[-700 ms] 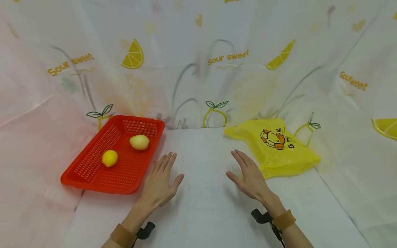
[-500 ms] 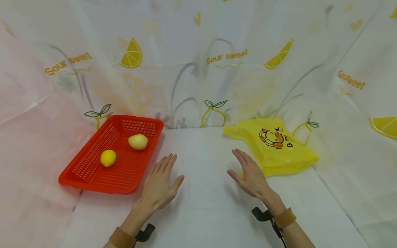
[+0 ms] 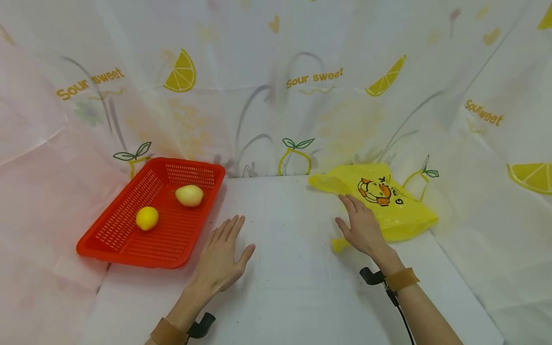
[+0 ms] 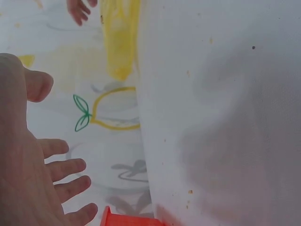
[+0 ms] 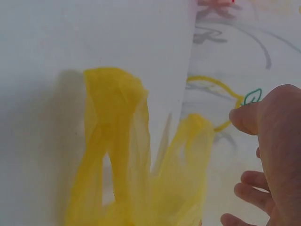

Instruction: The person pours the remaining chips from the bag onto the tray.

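Observation:
My left hand (image 3: pixel 222 254) hovers over the white table, fingers straight and thumb spread, just right of a red plastic basket (image 3: pixel 196 239). Nothing is in its grasp. Inside the basket lie a yellow lemon (image 3: pixel 147 218) and a pale yellow pear (image 3: pixel 189 196), apart from each other. My right hand (image 3: pixel 362 225) overlaps the left side of a yellow plastic bag (image 3: pixel 405 220) in the head view, its fingers extended and holding nothing. The bag lies flat with a printed cartoon on it. In the right wrist view the bag's handle loops (image 5: pixel 115 94) stand up beside the hand.
A white table (image 3: pixel 280 282) spreads between and below both hands. Behind it and along the sides hangs a pale curtain (image 3: pixel 258 57) printed with lemons and words. Each wrist wears a brown strap (image 3: pixel 402 279) and a small black camera (image 3: pixel 372 276).
My right hand has moved right and forward, over the edge of the yellow bag. My left hand stays nearly where it was. The head view has shifted slightly.

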`<state>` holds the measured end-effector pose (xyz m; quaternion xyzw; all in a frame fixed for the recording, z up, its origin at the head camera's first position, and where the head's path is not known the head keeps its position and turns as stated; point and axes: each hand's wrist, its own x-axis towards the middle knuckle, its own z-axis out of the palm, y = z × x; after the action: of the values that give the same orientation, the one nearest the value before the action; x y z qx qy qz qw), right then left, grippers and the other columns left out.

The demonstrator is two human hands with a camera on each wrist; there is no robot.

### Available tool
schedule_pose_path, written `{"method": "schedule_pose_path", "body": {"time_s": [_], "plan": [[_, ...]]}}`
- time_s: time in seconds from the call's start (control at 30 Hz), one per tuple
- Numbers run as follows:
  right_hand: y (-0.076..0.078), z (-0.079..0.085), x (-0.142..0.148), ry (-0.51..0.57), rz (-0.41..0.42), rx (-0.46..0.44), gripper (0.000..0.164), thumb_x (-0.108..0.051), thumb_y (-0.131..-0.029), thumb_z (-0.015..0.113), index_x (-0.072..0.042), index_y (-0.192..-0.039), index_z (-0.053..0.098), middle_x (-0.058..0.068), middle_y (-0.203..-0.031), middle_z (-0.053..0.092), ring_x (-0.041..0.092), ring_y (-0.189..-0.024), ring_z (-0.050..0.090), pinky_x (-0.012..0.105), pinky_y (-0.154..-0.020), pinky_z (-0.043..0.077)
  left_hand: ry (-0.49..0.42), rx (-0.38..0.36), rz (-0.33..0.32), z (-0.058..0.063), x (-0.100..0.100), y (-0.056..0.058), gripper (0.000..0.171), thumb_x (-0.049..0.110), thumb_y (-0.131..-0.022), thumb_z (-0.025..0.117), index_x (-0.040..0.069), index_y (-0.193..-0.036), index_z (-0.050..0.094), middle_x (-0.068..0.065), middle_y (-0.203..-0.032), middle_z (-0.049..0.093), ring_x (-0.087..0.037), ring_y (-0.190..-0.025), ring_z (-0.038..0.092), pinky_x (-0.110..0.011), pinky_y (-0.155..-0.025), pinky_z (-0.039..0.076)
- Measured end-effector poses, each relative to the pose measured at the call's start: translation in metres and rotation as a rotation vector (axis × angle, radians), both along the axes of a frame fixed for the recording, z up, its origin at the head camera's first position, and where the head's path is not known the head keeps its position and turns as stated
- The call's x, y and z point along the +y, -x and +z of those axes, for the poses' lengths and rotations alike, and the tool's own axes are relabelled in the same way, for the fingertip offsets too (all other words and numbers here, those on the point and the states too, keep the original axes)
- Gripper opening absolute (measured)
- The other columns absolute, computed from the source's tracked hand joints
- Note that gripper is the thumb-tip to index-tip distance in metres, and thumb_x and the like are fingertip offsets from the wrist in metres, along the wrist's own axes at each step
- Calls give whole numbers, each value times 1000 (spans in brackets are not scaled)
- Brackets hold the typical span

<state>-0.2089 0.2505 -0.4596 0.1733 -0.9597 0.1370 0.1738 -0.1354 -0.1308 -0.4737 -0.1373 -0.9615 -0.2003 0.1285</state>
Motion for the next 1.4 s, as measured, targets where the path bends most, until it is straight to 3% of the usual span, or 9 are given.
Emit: {"method": "schedule_pose_path", "body": {"time_s": [0.27,0.53,0.7,0.9,1.13,1.4], "plan": [[31,-2,19,-139,-68,50,66,-25,-84,70,-3,-140,42,22,-126,47,40,-111,49,56,-92,42,-7,-11,13,0,-4,-5,77,61,-90,46,25,-153,22,-2,-155,29,-27,-140,28,-53,-114,19],[52,-5,30,-260,-132,-9,71,-27,-81,74,-1,-139,41,25,-120,46,41,-107,46,56,-84,41,-13,-8,7,-1,-4,-7,75,62,-91,42,24,-152,23,-2,-154,31,-26,-140,29,-51,-114,19],[58,-5,42,-334,-211,-104,76,-32,-81,75,5,-136,37,29,-129,40,44,-115,40,59,-87,39,-18,7,-6,2,-1,-6,74,61,-91,43,24,-152,23,-1,-154,31,-26,-139,29,-51,-113,20],[62,-8,57,-314,-287,-177,64,-21,-84,66,13,-130,37,33,-124,40,47,-112,40,61,-88,37,5,21,-5,7,-2,-4,74,59,-92,44,21,-152,24,-2,-154,31,-26,-140,30,-50,-115,17],[64,-9,59,-319,-272,-160,47,-17,-87,51,19,-117,44,36,-108,48,49,-99,47,60,-81,40,8,24,24,12,-12,-4,74,56,-92,46,18,-152,26,-3,-154,31,-27,-141,29,-49,-115,17],[70,-2,53,-336,-262,-213,35,-20,-94,44,14,-94,52,29,-92,51,44,-86,50,55,-72,43,13,35,39,18,-24,-1,74,57,-92,46,17,-152,26,-4,-154,31,-27,-139,31,-52,-113,23]]}}
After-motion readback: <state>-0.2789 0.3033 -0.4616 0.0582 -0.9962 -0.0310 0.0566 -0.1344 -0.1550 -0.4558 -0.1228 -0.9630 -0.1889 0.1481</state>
